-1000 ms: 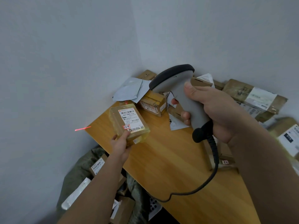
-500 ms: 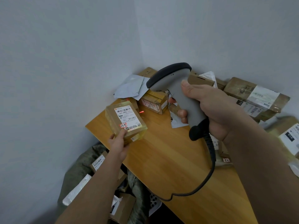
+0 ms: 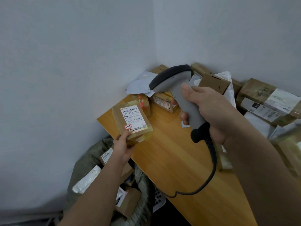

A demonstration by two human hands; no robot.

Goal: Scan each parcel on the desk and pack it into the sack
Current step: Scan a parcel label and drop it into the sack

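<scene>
Left hand pinches a taped parcel above the counter edge; right hand grips the scanner, aimed at it. Sack below holds several parcels; many remain stacked. Scan probably pending: no beam visible.

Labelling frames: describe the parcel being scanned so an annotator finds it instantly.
Start at the wooden desk in the wall corner. Above its left edge, the left hand holds up a tape-wrapped parcel. Unlike the others, it is off the desk, with a red handwritten sticker.
</scene>
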